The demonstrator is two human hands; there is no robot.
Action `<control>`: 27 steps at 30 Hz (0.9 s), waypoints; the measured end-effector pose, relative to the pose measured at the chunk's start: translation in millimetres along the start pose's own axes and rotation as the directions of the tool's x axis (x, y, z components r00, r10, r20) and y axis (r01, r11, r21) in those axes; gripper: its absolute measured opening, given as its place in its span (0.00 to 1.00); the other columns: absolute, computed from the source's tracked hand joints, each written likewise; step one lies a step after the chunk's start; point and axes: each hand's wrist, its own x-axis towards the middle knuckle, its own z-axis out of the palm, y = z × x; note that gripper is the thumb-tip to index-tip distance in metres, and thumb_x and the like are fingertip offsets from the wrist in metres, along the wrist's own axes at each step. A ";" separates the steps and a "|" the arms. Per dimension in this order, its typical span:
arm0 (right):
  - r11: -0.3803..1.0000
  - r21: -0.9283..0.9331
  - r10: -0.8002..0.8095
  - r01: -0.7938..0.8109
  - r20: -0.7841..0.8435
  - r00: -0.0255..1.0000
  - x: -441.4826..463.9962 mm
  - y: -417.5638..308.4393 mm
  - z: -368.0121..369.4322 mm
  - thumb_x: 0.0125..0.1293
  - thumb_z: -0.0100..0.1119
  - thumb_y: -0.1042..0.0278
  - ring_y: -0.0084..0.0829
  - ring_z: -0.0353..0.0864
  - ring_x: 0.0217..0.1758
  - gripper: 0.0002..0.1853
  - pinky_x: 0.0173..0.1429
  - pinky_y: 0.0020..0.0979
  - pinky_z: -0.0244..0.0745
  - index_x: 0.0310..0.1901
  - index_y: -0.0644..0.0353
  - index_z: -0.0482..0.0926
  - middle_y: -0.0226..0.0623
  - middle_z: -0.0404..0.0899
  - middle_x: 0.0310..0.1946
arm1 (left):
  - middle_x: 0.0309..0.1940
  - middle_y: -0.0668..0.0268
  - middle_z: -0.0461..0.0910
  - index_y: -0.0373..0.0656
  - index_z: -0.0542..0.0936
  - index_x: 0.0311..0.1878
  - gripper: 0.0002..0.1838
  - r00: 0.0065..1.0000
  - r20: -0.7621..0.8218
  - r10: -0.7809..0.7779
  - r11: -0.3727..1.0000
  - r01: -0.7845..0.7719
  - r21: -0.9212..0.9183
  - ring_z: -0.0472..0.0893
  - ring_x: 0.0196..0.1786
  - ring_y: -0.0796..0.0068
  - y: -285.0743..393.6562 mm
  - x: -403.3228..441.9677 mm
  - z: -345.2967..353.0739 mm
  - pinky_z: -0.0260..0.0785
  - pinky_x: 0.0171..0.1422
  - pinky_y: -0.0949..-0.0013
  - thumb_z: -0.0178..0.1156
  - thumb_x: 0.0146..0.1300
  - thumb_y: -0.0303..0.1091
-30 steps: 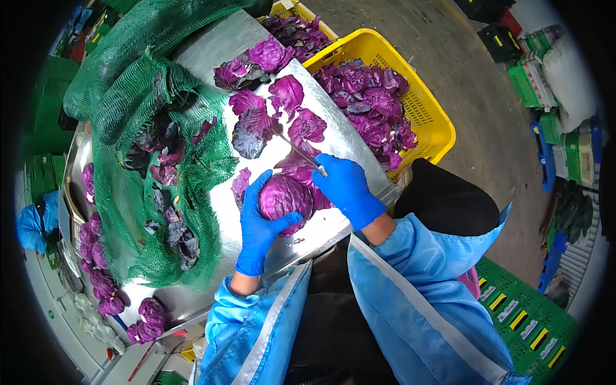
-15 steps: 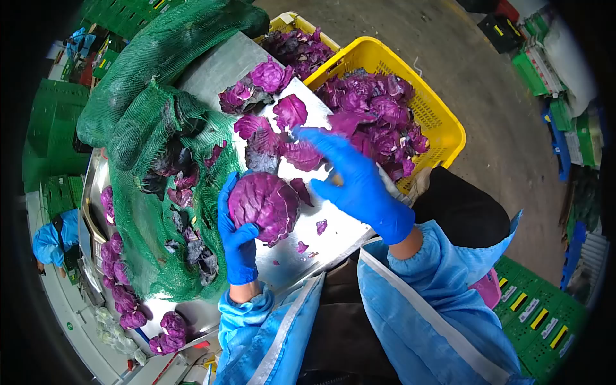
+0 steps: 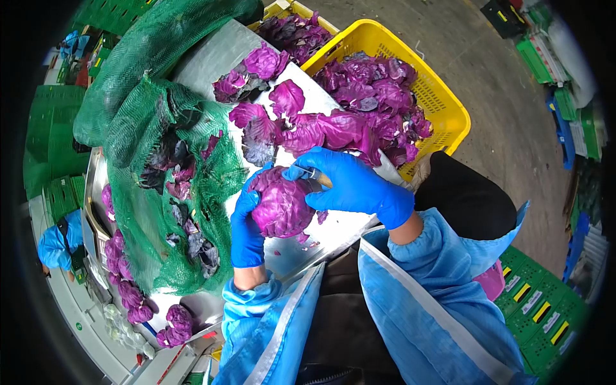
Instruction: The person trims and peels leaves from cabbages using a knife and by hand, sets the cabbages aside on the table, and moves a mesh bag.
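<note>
My left hand [image 3: 247,221], in a blue glove, is closed around the left side of a red cabbage [image 3: 282,204] above the metal table [image 3: 282,256]. At the cabbage's right side is my gloved right hand [image 3: 350,183], its fingers curled on a small knife [image 3: 325,181] with a tan handle. Most of the blade is hidden by the fingers and the cabbage. Loose purple leaves [image 3: 301,136] lie on the table just beyond both hands, and small leaf scraps [image 3: 313,244] lie below the cabbage.
A yellow crate [image 3: 449,109] full of purple leaves stands at the table's far right. Green netting [image 3: 138,212] with dark leaves covers the left side. More red cabbages [image 3: 176,324] line the left edge. A person in blue [image 3: 61,240] is at far left.
My right hand has moved left and down from the leaves by the crate to the cabbage, its fingers curling in. The cabbage has shifted slightly right and been tilted. A large leaf now lies by the crate.
</note>
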 end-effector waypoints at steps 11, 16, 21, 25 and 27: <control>0.964 0.156 0.206 -0.214 0.066 0.976 -1.6 -5.2 -5.9 0.58 0.65 0.77 0.22 0.81 0.44 0.10 0.49 0.28 0.78 0.43 0.64 0.82 0.34 0.83 0.37 | 0.61 0.50 0.75 0.32 0.71 0.64 0.31 0.991 -0.135 -0.023 0.994 0.008 -0.109 0.76 0.62 0.53 -13.2 5.8 -1.0 0.66 0.70 0.50 0.60 0.62 0.42; 0.969 0.111 0.204 -0.220 0.137 0.969 -4.1 -21.9 -14.0 0.54 0.63 0.79 0.21 0.80 0.38 0.09 0.45 0.28 0.77 0.39 0.63 0.81 0.34 0.83 0.34 | 0.63 0.50 0.73 0.36 0.69 0.66 0.31 0.964 -0.260 0.061 0.952 -0.134 -0.274 0.74 0.64 0.51 -12.8 20.2 -12.4 0.64 0.72 0.46 0.57 0.68 0.49; 0.808 0.475 0.436 -0.350 -0.083 0.896 -7.7 -15.2 -32.1 0.56 0.65 0.79 0.21 0.81 0.38 0.10 0.44 0.23 0.77 0.41 0.64 0.81 0.34 0.83 0.35 | 0.68 0.50 0.68 0.41 0.66 0.70 0.36 0.975 -0.216 0.051 0.852 -0.156 -0.500 0.69 0.68 0.46 -12.8 24.0 -31.9 0.60 0.72 0.37 0.53 0.68 0.57; 0.987 -0.047 0.115 -0.153 -0.456 0.882 1.6 12.5 -7.2 0.56 0.71 0.74 0.31 0.79 0.55 0.29 0.57 0.29 0.76 0.60 0.61 0.74 0.41 0.78 0.56 | 0.69 0.49 0.67 0.47 0.64 0.72 0.39 0.981 -0.178 -0.071 0.772 -0.059 -0.633 0.69 0.69 0.44 -9.8 14.9 -31.0 0.59 0.68 0.28 0.51 0.66 0.64; 0.917 -0.393 -0.061 -0.073 -0.319 0.946 4.3 11.1 15.4 0.55 0.74 0.71 0.36 0.68 0.72 0.44 0.68 0.31 0.70 0.73 0.56 0.61 0.41 0.66 0.70 | 0.68 0.48 0.67 0.44 0.65 0.71 0.39 0.988 -0.146 -0.046 0.798 -0.052 -0.601 0.70 0.67 0.43 -16.1 11.3 -27.7 0.61 0.68 0.32 0.51 0.67 0.62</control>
